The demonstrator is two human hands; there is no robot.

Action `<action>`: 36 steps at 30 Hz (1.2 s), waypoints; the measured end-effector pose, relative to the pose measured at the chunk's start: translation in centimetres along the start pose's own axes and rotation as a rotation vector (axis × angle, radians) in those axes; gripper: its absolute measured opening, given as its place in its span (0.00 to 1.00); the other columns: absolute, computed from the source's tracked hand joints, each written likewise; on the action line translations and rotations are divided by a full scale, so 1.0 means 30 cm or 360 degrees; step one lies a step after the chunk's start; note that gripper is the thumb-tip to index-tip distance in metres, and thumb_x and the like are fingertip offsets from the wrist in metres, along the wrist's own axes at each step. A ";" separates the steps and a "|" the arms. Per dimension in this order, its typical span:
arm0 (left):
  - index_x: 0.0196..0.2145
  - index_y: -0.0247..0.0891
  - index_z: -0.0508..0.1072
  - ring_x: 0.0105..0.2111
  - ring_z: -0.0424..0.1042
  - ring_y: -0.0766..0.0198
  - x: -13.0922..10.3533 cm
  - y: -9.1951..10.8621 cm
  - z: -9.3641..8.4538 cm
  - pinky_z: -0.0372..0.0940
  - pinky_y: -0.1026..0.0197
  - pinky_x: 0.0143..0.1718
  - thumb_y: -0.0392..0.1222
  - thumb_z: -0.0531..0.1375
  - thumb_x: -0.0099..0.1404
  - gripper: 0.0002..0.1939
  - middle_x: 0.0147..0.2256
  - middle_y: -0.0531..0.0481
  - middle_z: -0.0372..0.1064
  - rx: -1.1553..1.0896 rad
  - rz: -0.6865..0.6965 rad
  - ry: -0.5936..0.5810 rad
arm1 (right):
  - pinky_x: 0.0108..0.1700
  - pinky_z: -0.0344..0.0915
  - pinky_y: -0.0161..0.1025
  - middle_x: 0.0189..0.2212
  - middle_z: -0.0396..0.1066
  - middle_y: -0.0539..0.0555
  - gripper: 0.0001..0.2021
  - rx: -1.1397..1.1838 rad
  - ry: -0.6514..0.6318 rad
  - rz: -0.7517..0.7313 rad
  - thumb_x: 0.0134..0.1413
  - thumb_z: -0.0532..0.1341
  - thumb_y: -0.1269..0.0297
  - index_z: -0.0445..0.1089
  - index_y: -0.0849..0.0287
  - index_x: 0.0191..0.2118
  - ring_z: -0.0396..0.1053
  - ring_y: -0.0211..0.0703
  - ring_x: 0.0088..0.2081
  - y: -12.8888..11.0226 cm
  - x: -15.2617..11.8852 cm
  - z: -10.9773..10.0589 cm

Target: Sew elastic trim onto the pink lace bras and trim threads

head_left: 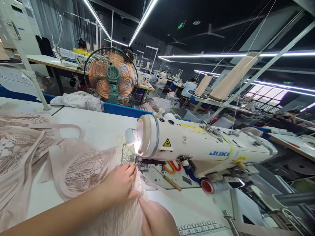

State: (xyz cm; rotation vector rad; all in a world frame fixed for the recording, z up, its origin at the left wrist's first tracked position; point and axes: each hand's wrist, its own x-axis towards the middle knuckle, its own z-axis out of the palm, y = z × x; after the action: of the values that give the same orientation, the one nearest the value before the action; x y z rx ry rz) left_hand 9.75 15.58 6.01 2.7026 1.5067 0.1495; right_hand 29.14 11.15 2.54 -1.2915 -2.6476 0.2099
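Pale pink lace fabric (81, 164) lies across the white table and runs up to the needle area of a white sewing machine (197, 141). My left hand (121, 182) rests on the fabric beside the presser foot, fingers bent together over its edge. Lower and nearer to me, my right hand (157, 214) pinches the same fabric between thumb and fingers. A lit lamp shines at the machine's head. Part of the lace hangs below both hands, toward the bottom of the view.
Orange and red scissors handles (172, 167), a wooden-handled tool (172, 183) and a thread cone (216, 186) sit by the machine. More lace garments (19, 141) cover the left. A fan (112, 75) stands behind the table; thread cones (233, 77) rise at right. People sit farther back.
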 end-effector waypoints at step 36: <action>0.60 0.42 0.56 0.62 0.46 0.42 -0.133 0.018 0.011 0.41 0.29 0.56 0.46 0.59 0.57 0.34 0.62 0.37 0.49 -0.0177 0.0088 -0.0144 | 0.34 0.62 0.37 0.32 0.64 0.54 0.15 0.0081 0.0004 0.0168 0.50 0.56 0.74 0.68 0.54 0.44 0.65 0.45 0.35 -0.013 0.050 -0.047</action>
State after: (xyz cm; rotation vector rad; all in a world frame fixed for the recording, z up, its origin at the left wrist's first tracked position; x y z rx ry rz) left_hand 8.16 11.92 5.49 2.6273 1.3580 0.1075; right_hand 28.27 12.16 4.14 -1.4153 -2.5568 0.2888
